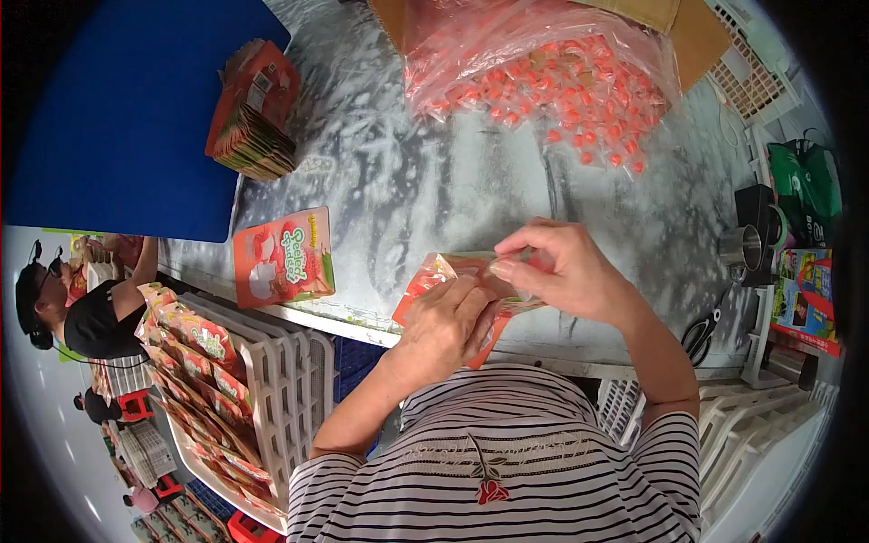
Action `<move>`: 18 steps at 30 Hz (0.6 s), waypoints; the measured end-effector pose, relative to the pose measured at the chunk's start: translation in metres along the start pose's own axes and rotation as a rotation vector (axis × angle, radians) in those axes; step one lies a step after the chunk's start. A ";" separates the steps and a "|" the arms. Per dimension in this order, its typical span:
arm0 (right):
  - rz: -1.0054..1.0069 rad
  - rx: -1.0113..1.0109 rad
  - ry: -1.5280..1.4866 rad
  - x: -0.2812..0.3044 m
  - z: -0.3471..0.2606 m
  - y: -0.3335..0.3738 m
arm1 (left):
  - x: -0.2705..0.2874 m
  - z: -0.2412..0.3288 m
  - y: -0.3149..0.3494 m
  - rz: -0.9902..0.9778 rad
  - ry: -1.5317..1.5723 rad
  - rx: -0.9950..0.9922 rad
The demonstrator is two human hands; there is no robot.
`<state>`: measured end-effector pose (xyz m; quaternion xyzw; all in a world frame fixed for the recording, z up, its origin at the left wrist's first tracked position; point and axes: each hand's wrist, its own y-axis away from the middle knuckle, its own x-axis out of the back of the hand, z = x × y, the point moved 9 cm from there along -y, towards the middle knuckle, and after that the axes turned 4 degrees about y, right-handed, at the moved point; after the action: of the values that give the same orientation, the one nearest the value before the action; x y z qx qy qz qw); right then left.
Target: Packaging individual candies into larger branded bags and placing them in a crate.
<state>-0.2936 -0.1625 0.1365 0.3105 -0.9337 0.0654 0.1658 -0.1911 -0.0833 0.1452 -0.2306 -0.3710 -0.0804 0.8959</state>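
Striped shirt fabric (507, 471) fills the near edge, and both forearms rise from it toward the desk (434, 190), a mottled grey surface that runs far and wide. At the far end a big clear bag of small orange-red wrapped sweets (552, 72) spills out of an open cardboard box (697, 32). A blue board (127, 118) covers the far left, with a stack of flat red pouches (253, 113) at its edge. Near left, white plastic crates (290, 380) hold rows of filled pouches (195, 362), and another person in black (90, 312) sits beyond them.

One single red pouch (283, 256) lies flat on the desk, left of the hands and apart from them.

Over the near desk edge, the left hand (444, 330) grips the held pouch (433, 276) from below, fingers closed around its body. The right hand (566, 267) pinches the pouch's top, thumb and fingers (507, 267) closed on it. The pouch's long axis runs from near left up toward far right, its mouth at the right hand, which is the nearer to the sweets.

Scissors (699, 337) lie at the right.
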 end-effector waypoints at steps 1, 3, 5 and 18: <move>0.015 0.053 0.249 -0.001 -0.006 -0.001 | -0.002 0.003 -0.001 -0.018 0.008 -0.026; 0.054 0.030 0.239 0.001 -0.006 -0.002 | -0.005 0.002 0.001 -0.034 -0.012 -0.008; 0.094 0.003 0.231 0.002 -0.010 -0.004 | -0.007 0.002 0.002 -0.053 -0.028 0.009; -0.123 0.006 0.063 -0.037 -0.008 0.005 | 0.000 -0.005 0.006 0.008 0.117 0.092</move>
<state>-0.2668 -0.1361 0.1315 0.3656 -0.9070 0.0674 0.1979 -0.1863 -0.0808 0.1398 -0.1855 -0.3202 -0.0733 0.9261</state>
